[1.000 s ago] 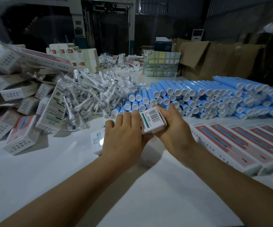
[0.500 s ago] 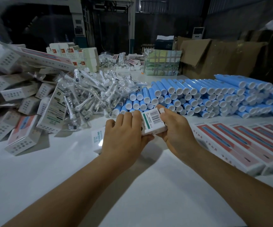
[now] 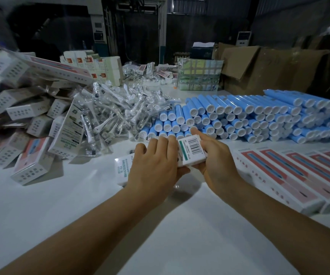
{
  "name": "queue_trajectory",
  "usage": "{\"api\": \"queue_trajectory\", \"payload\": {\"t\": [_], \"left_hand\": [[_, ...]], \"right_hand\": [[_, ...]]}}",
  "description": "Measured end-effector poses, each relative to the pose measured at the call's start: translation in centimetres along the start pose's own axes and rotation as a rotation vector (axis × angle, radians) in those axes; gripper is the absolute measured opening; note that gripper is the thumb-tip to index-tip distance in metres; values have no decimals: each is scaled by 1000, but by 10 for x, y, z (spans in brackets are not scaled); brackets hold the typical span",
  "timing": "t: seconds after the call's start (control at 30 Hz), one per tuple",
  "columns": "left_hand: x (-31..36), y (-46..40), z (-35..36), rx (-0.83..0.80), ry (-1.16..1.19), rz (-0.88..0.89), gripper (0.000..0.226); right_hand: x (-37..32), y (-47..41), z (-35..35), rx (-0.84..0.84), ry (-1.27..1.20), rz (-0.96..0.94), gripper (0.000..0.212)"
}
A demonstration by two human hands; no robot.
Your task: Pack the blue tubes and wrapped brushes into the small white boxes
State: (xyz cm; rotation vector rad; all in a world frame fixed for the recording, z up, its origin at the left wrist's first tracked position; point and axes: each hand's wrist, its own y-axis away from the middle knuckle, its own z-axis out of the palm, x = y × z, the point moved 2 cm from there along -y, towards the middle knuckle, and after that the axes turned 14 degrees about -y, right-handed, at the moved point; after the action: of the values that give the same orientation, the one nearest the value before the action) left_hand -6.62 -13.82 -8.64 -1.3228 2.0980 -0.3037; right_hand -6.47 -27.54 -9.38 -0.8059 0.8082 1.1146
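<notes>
Box: small white box point(image 3: 191, 152), barcode face up, held just above the white table point(image 3: 180, 235).
L hand point(image 3: 156, 165): my fingers curled over its top, thumb under.
R hand point(image 3: 215, 157): gripping its rt end.
2nd box point(image 3: 123, 171): lying under my L hand.
Blue tubes point(image 3: 239, 116): stacked just behind.
Wrapped brushes point(image 3: 112, 114): heap, back-left.
Long red-striped boxes point(image 3: 291, 173): row on rt.

I could read little. The small white box point(image 3: 122, 171) lying on the table under my left hand point(image 3: 154, 167) carried green print reading "SONIC ELECTRIC". The white box point(image 3: 192, 153) held between both hands bore a barcode label with a green band; its digits were too small to read. Print on other cartons was blurred.
</notes>
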Motion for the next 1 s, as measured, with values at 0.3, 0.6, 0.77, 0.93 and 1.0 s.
{"api": "queue_trajectory", "payload": {"t": [0.3,0.6,0.77,0.93,1.0], "left_hand": [[-2,-2,4,34,-28,5,73],[-3,-7,10,27,-42,-57,71],[-2,-6,6,86,-151,-23,69],[-4,-6,13,39,-146,5,77],[-8,-10,11,45,-47,-47,78]], "right_hand": [[10,-2,-1,-77,224,-111,47],[10,6,1,31,685,-311,16],[3,9,-1,-30,929,-447,29],[2,11,-2,-51,934,-385,28],[2,12,5,-76,670,-266,22]]}}
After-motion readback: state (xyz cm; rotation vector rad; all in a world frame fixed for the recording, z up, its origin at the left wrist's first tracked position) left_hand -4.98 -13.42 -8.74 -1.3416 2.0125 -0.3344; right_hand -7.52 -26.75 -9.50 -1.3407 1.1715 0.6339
